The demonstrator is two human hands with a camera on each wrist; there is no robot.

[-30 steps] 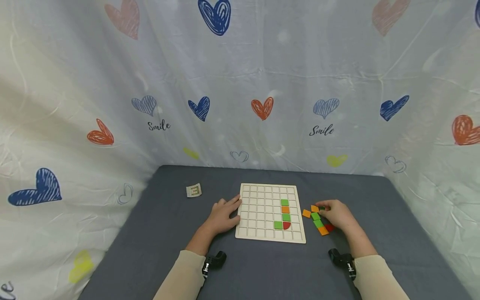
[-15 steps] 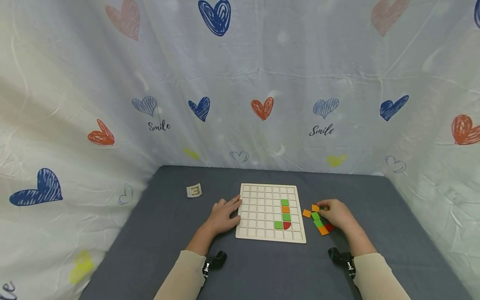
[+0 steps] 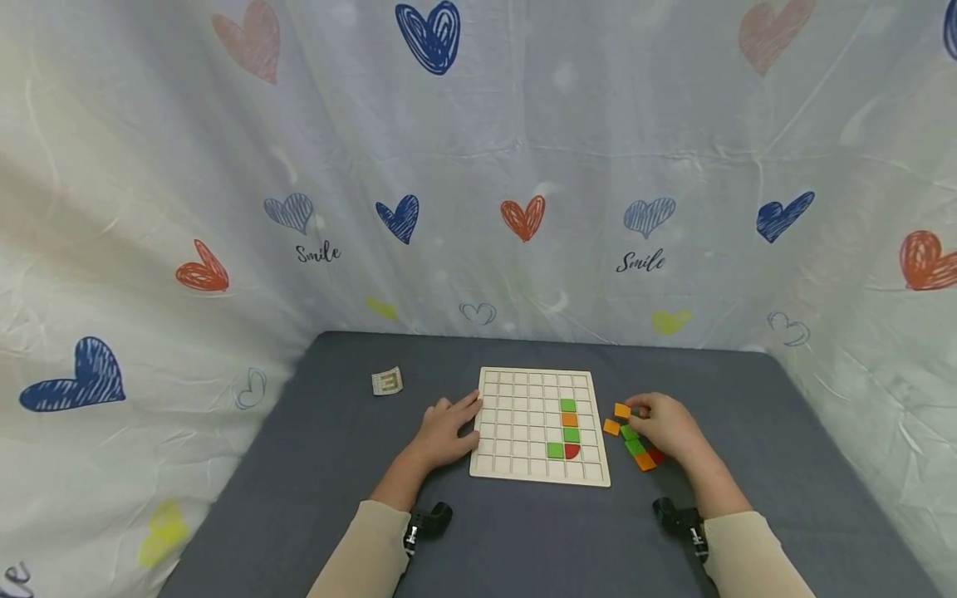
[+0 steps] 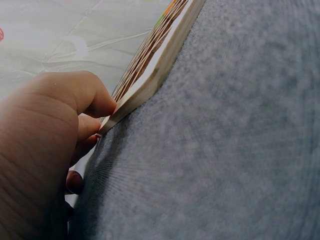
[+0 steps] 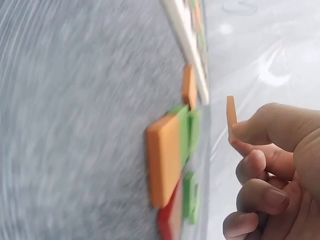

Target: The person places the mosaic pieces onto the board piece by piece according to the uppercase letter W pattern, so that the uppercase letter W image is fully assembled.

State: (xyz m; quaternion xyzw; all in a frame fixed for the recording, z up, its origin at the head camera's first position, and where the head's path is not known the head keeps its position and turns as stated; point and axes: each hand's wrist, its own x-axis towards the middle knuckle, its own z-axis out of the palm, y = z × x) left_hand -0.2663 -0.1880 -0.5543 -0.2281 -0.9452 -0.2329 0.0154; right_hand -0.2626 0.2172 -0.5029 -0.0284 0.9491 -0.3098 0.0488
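My R hand [image 3: 668, 423] pinches an orange tile [image 5: 231, 107] by one end, off the cloth [image 3: 538, 540], just R of board [image 3: 502, 418]. Tile's prob light, stiff, maybe slick; I'd grip opp. edges. My L hand [image 3: 443, 432], thumb spread, touches board's L rim. Board cells hold 5 tiles [image 3: 571, 434]: 3 grn, 1 org, 1 red.

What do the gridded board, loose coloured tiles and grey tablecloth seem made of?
Gridded board: probably wood, matte, its bare edge pale tan.
Loose coloured tiles: painted wood or plastic, smooth and evenly coloured; I can't tell which.
Grey tablecloth: likely woven fabric, dull, with fine texture.
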